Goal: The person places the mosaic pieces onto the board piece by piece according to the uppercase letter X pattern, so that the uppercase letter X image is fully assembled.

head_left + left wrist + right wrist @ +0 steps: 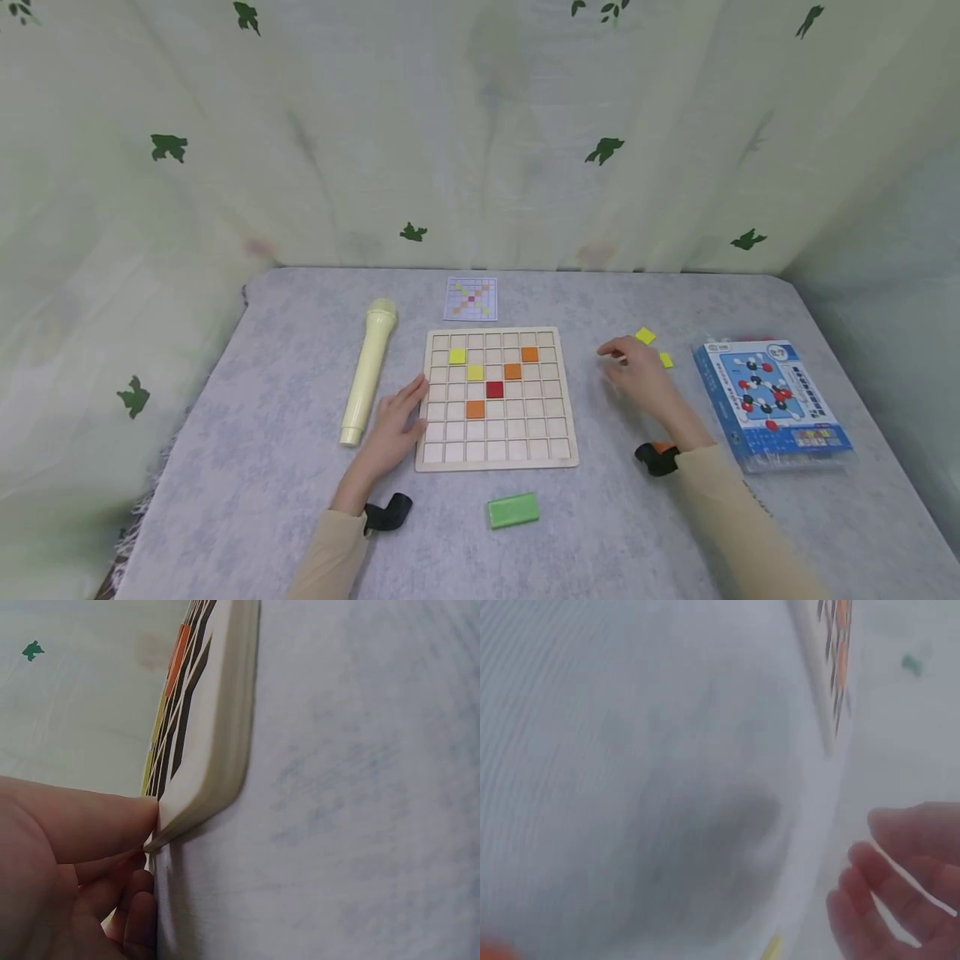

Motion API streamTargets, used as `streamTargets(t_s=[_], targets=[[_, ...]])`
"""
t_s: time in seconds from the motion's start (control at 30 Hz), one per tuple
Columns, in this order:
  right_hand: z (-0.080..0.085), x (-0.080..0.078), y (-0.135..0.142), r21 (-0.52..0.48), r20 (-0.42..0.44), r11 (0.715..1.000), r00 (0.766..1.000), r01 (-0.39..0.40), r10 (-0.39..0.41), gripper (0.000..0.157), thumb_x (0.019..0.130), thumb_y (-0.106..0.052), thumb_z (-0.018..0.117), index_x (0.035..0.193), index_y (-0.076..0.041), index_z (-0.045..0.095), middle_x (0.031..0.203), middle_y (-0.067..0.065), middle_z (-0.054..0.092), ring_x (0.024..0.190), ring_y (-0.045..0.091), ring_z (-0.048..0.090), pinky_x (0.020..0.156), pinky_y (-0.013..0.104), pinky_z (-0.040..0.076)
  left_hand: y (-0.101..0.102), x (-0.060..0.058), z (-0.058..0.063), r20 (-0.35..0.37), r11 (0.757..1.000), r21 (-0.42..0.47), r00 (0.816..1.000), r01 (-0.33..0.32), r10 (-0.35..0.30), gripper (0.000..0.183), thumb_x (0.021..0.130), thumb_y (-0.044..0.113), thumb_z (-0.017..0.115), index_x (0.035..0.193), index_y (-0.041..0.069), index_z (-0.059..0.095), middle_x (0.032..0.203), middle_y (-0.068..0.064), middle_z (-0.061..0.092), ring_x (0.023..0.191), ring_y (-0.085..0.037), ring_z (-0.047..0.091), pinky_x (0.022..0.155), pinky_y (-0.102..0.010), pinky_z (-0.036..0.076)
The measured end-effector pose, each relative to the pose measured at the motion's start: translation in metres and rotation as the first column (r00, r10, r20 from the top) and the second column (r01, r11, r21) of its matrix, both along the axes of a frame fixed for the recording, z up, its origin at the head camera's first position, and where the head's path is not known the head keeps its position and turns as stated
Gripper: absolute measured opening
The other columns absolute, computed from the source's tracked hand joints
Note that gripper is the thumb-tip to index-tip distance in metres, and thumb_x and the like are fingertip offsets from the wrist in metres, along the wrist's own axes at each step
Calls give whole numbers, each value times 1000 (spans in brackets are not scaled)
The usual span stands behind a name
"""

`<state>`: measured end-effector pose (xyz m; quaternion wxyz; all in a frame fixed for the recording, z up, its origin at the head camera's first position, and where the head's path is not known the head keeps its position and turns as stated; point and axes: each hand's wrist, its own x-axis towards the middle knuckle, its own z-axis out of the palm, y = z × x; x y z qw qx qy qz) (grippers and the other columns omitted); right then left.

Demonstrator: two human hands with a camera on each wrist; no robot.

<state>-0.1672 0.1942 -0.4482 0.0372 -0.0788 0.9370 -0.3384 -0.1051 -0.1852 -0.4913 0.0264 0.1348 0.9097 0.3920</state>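
Left hand (393, 421): fingers fairly straight and slightly spread, thumb apart from them; left edge of the wooden board (531, 390) is touched by fingertips and thumb. Board is left flat on the table (225, 517), between the two hands.

Right hand (637, 373): held above the table, right of the board and apart from it. Fingers are loosely bent, a gap is left between thumb and fingers; nothing is seen gripped in the right wrist view.

On the board, nearest the left hand, are set two yellow tiles (457, 357) in a diagonal and one orange tile (475, 409); a red tile (495, 389) is set farther in, then two more orange tiles (512, 372) toward the right hand.

Two loose yellow squares (646, 336) are seen just past the right hand. An orange piece (663, 447) is partly hidden by the black strap (657, 461) at the right wrist.

Farther out: a cream microphone (367, 375) is laid left of the left hand, a blue box (772, 404) right of the right hand. A patterned card (471, 299) is placed beyond both hands, past the board. A green block (513, 511) is placed nearer the person, between the forearms.
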Motion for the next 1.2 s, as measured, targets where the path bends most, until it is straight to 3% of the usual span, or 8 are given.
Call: streamTargets(t_s=[0.13, 0.27, 0.47, 0.73, 0.83, 0.97, 1.2], targets=[[-6, -4, 34, 41, 3, 995, 996, 90, -90, 29, 87, 2, 58, 115, 6, 61, 123, 28, 53, 116, 43, 45, 95, 56, 35, -1, 0, 0, -1, 1000, 20, 1000, 7, -7, 57, 90, -3, 56, 142, -9, 35, 153, -17, 28, 124, -34, 31, 92, -46, 28], [-11, -6, 50, 108, 1, 987, 993, 116, -117, 30, 85, 2, 59, 114, 8, 62, 126, 32, 50, 120, 47, 40, 98, 58, 29, -1, 0, -1, 15, 999, 41, 1000, 4, -4, 57, 89, -3, 56, 142, -9, 35, 153, -17, 27, 122, -34, 31, 91, -46, 28], [-15, -7, 55, 139, 25, 981, 990, 132, -137, 28, 82, 4, 60, 110, 7, 64, 119, 31, 52, 112, 45, 44, 94, 57, 31, 1, 0, 0, 37, 999, 48, 999, -10, 8, 58, 89, -4, 56, 143, -9, 35, 154, -17, 26, 118, -34, 32, 91, -45, 29], [-18, -9, 48, 107, 17, 990, 996, 90, -92, 27, 79, 10, 59, 106, 7, 64, 108, 25, 57, 99, 37, 51, 88, 52, 40, 1, 1, 0, -1, 999, 45, 1000, -11, 11, 56, 89, -5, 56, 141, -10, 37, 152, -19, 29, 114, -34, 34, 89, -44, 30], [-16, -9, 38, 82, -26, 996, 999, 42, -40, 25, 79, 8, 63, 103, 6, 65, 103, 22, 59, 94, 35, 55, 84, 50, 43, 1, 1, 1, 7, 999, 47, 1000, -13, 13, 56, 89, -5, 56, 141, -10, 36, 153, -18, 28, 114, -34, 34, 89, -44, 30], [-10, -5, 11, 4, -66, 997, 995, -79, 79, 23, 79, 7, 68, 102, 5, 65, 100, 17, 61, 95, 33, 58, 82, 46, 47, 1, 1, 2, 22, 999, 51, 1000, -14, 13, 57, 89, -3, 56, 142, -9, 36, 153, -17, 27, 114, -33, 33, 89, -44, 29], [-4, 12, -50, -83, -33, 939, 943, -333, 332, 25, 79, 8, 70, 103, 0, 65, 103, 6, 62, 95, 24, 59, 84, 38, 48, 1, 1, 3, 32, 999, 47, 999, -18, 16, 57, 89, -3, 56, 143, -8, 35, 154, -17, 27, 115, -32, 32, 89, -43, 29]])
